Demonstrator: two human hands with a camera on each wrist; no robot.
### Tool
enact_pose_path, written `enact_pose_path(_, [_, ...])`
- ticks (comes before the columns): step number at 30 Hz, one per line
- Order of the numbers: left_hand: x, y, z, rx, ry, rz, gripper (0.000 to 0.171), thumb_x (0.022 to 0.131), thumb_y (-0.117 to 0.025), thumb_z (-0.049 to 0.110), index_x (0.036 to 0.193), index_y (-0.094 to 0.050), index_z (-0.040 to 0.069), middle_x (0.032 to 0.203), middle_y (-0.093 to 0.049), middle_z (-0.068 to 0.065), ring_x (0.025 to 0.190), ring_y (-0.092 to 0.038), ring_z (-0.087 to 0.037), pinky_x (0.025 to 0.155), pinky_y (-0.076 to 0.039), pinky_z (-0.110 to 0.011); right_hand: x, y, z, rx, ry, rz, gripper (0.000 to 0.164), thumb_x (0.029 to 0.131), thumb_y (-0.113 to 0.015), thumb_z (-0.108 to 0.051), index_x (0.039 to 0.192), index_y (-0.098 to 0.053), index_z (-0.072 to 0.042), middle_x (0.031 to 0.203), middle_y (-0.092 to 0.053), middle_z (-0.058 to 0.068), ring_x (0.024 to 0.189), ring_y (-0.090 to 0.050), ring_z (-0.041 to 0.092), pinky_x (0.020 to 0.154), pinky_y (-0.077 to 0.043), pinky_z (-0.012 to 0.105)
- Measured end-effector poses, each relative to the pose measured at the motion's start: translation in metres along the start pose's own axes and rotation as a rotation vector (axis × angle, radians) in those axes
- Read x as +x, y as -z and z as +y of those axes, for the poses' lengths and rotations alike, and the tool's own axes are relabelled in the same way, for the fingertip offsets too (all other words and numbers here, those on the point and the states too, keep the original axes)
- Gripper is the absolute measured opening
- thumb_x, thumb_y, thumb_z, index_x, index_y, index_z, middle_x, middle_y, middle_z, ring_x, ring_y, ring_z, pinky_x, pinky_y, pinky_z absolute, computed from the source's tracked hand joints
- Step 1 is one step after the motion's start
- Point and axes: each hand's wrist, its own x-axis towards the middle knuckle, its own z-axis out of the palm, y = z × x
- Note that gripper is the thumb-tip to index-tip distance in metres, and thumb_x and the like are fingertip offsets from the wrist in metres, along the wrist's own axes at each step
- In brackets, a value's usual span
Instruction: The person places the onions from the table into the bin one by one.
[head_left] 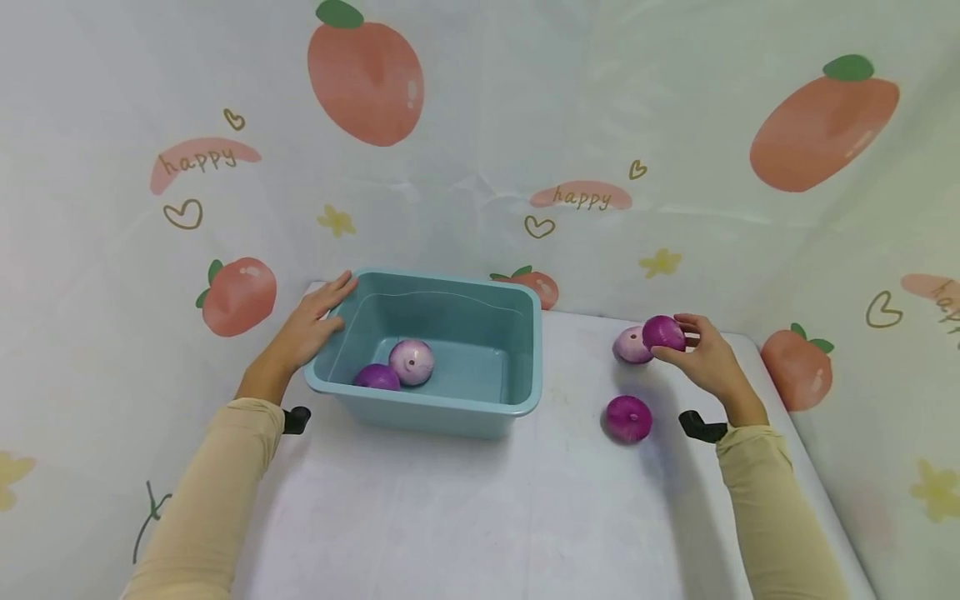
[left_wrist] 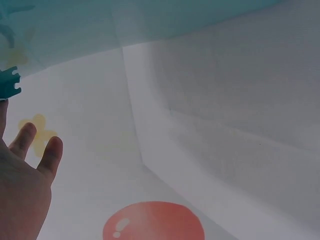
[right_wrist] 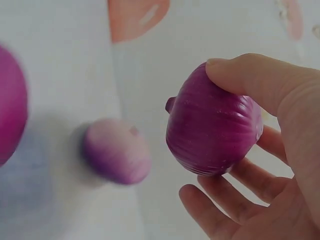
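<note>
My right hand (head_left: 708,360) grips a dark purple onion (head_left: 663,333) between thumb and fingers, raised above the table; the right wrist view shows the same onion (right_wrist: 215,122) up close. Just behind it lies a pale pink-purple onion (head_left: 633,345) on the table. Nearer to me sits a magenta onion (head_left: 628,419). At the left, my left hand (head_left: 306,327) rests on the left rim of a blue-green plastic basin (head_left: 435,421), its fingers fairly straight. Inside the basin are a pale onion (head_left: 412,362) and a purple onion (head_left: 377,377), touching each other.
A white table (head_left: 420,517) carries everything. Behind it hangs a white cloth (head_left: 465,108) printed with red fruit, hearts and the word "happy". The basin stands toward the table's back left, and the loose onions lie to its right.
</note>
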Motion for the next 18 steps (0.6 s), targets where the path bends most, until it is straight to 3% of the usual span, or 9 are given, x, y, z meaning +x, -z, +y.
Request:
enact_pose_path(5, [-0.001,-0.001,0.000,-0.001,-0.005,0.004,0.072,0.094,-0.041,0.012,0.162,-0.026,0.031,0.173,-0.012,0.008,0.161,-0.004,-0.038,0.117,-0.014,-0.078,0.004,0.003,-0.027,0.020,0.049,-0.002,0.082,0.091,-0.074,-0.040,0.154,-0.036,-0.003,0.150,-0.048,0.026,0.132,-0.053,0.046,0.091,-0.052,0.039])
enact_pose_path(12, [-0.001,-0.004,0.000,-0.009,-0.002,0.000,0.072,0.094,-0.041,0.014,0.162,-0.026,0.032,0.173,-0.012,0.009,0.161,-0.003,-0.038,0.116,-0.015,-0.078,0.007,0.004,-0.068,0.057,0.102,-0.046,0.078,0.088,-0.077,-0.041,0.152,-0.042,-0.012,0.150,-0.051,0.014,0.132,-0.055,0.038,0.088,-0.052,0.028])
enact_pose_path(18, [-0.001,-0.001,0.000,0.005,-0.011,0.006,0.072,0.094,-0.041,0.013,0.162,-0.026,0.030,0.174,-0.013,0.007,0.161,-0.005,-0.041,0.116,-0.014,-0.079,0.015,0.001,-0.108,0.083,0.203,-0.065,0.072,0.087,-0.080,-0.039,0.148,-0.048,-0.017,0.146,-0.054,0.006,0.128,-0.060,0.034,0.083,-0.052,0.015])
